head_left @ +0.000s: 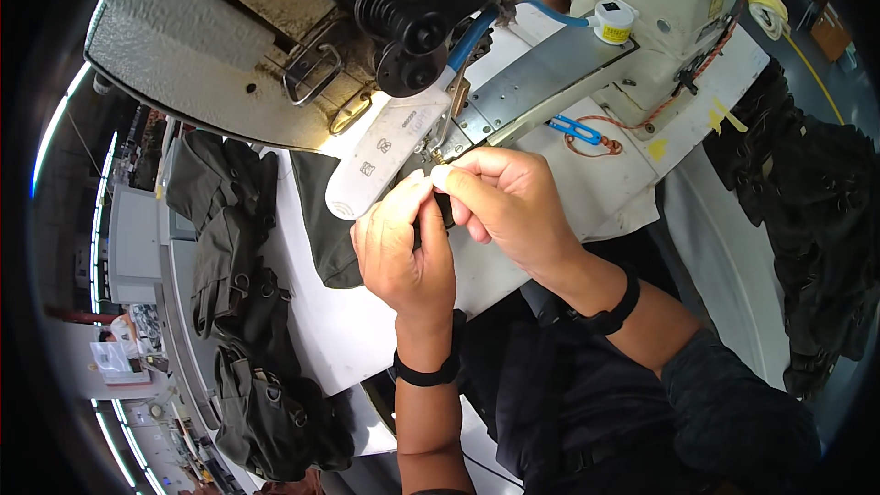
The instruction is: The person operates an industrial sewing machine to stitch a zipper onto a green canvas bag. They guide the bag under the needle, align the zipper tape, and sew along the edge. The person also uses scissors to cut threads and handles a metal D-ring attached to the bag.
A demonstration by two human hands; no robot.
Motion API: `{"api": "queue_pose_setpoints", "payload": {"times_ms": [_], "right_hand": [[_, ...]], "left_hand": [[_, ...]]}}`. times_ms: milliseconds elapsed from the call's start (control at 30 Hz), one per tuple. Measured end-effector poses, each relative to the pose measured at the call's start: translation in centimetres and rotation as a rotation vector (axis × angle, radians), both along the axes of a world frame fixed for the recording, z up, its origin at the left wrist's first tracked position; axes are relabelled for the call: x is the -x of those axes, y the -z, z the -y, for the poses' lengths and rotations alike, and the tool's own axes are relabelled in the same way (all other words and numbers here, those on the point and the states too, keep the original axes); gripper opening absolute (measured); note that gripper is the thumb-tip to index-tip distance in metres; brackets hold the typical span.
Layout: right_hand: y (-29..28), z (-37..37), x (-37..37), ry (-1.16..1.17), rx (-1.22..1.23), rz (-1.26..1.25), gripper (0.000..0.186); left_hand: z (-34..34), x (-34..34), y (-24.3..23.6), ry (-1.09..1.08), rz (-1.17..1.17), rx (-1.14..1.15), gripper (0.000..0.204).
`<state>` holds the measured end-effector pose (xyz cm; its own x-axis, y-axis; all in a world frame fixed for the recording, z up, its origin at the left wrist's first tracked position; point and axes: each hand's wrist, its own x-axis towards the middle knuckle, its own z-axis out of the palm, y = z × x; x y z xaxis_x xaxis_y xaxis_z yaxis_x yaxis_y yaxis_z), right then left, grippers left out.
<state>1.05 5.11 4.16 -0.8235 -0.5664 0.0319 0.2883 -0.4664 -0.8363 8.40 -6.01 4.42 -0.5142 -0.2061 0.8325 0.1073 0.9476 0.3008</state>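
Observation:
Close to the needle area of a large sewing machine [192, 64], my two hands meet fingertip to fingertip. My left hand [403, 252] is closed, thumb and forefinger pinched together. From the right, my right hand [518, 206] also makes a pinch, its tips touching those of the left. Whatever lies between the fingertips is too small to make out. A long white plastic piece with a rounded end [380, 156] hangs just above the left fingers. Dark olive fabric [321, 220] lies on the white table beneath and left of the hands, partly hidden by them.
Blue thread snips [576, 131] on an orange cord lie right of the machine's metal bed [550, 78]. Dark bags or cloth pieces [234, 229] are heaped along the left, and more dark pieces [807, 247] hang at the right. A person [124, 330] appears far left.

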Motion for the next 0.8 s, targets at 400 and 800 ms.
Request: {"api": "queue_pose_setpoints", "payload": {"times_ms": [400,800], "right_hand": [[-1.1,-1.4,0.8,0.1,-0.075,-0.15,0.023],[-2.3,-0.6,3.6,0.066,-0.149,-0.369,0.023]], "left_hand": [[0.6,1.0,-0.6,-0.026,0.026,-0.006,0.019],[0.6,1.2,-0.7,-0.007,0.038,-0.029,0.018]]}}
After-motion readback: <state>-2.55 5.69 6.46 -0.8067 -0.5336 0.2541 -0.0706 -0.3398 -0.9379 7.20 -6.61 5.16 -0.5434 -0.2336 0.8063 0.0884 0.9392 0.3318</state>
